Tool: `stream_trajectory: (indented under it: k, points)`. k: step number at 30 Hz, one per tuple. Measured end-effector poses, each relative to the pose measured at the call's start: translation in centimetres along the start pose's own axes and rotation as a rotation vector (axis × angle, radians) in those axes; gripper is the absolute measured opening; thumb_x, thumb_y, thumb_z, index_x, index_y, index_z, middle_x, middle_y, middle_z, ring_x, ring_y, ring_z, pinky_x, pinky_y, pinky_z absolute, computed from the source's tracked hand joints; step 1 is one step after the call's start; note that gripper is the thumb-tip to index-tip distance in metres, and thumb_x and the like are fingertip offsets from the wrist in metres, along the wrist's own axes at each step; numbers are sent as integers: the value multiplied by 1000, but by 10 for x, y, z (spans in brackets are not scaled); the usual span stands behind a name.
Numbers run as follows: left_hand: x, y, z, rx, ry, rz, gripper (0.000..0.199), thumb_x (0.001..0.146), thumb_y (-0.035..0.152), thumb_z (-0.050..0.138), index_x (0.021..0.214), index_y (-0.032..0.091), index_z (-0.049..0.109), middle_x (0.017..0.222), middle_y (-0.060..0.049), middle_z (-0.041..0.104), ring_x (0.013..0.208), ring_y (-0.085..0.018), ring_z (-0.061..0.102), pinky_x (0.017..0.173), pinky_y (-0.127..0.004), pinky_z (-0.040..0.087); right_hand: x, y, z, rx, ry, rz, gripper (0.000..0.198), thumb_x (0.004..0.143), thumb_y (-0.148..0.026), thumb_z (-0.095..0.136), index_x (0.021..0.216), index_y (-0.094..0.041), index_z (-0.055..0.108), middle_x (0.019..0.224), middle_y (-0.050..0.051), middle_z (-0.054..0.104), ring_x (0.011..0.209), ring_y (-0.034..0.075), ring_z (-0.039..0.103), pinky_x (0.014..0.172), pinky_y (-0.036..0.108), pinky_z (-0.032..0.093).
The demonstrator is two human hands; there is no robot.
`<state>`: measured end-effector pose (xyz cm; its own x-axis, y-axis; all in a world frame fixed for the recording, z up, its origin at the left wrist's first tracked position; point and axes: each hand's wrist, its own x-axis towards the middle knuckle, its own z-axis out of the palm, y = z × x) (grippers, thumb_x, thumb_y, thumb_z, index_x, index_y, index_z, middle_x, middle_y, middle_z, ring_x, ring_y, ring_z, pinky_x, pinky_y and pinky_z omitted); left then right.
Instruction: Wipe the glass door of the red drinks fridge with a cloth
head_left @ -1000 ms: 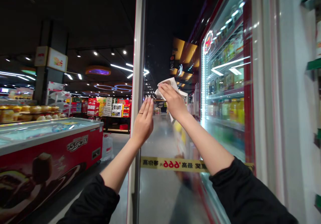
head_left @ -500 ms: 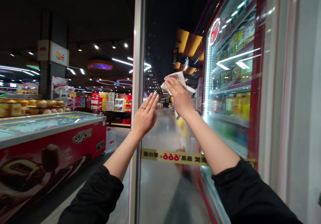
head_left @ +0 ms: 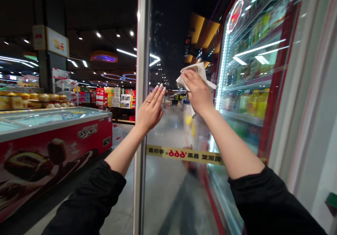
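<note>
up close, the right hand [head_left: 198, 95] presses a crumpled white cloth [head_left: 196, 74] flat against the pane of an open clear glass refrigerator door [head_left: 173, 193], fingers spread over the cloth so that its edges stick out above the fingertips and to the right of the knuckles. the left hand [head_left: 149, 109] lies just to the left of it, empty, palm flat and fingers straight and together, resting on the glass right beside the door's silver metal edge frame [head_left: 142, 35]; a thin ring shows on one finger. the two hands are near each other but apart, with a strip of bare glass between them. both forearms are bare, and black sleeves [head_left: 89, 203] cover the arms lower down.

below the hands, a yellow paper strip with red and dark print [head_left: 184, 154] runs across the glass. to the right of the right hand, a lit drinks cooler with a red frame [head_left: 273, 98] shows shelves of bottles, blurred through the pane. well to the left of the left hand stands a red chest freezer with a glass top and a chocolate ice-cream picture on its side [head_left: 52, 136]. beyond the left hand, far off, stacked red and white boxes [head_left: 116, 101] stand on the shop floor under ceiling lights.
</note>
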<state>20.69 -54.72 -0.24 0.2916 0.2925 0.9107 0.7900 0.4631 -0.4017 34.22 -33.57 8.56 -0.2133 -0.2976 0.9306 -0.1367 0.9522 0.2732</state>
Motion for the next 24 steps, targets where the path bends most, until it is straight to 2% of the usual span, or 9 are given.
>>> stream_trajectory:
  k: [4,8,12,16,19,24]
  points:
    - [0,0,-2,3,-9,17,87,100,10,50,182,15,21,186,-13,35,176,-23,26,145,-44,29,19,-5,5,14,-24,2,83,99,4,43,173,-33,49,176,-3,56,171,24,40,144,56,33]
    - [0,0,-5,21,-12,55,89,102,13,53,183,15,16,186,-13,35,175,-25,27,144,-44,30,1,-18,3,26,-88,-28,76,102,2,39,169,-30,55,175,-2,56,168,20,45,143,48,38]
    - [0,2,-9,32,-70,89,88,104,13,51,184,18,14,186,-12,34,174,-25,31,143,-44,32,-14,-7,-6,24,-67,-50,78,100,5,39,166,-30,59,174,-3,57,167,19,47,143,47,40]
    - [-2,9,-10,46,-72,208,85,105,11,47,184,17,13,182,-11,41,171,-23,38,142,-42,35,4,6,-4,61,10,-2,77,100,4,42,166,-31,60,173,-3,58,168,21,46,144,50,36]
    - [-7,17,-5,45,-65,277,89,104,10,49,184,16,9,178,-12,47,168,-23,44,140,-41,39,13,3,0,97,-1,12,74,102,2,42,166,-32,60,174,-3,58,168,19,44,144,47,35]
    - [-5,33,3,65,19,152,89,105,11,50,184,16,7,179,-14,46,167,-25,45,137,-43,44,-16,10,-16,79,-82,-54,76,100,4,42,164,-32,61,174,-3,58,166,17,48,142,44,39]
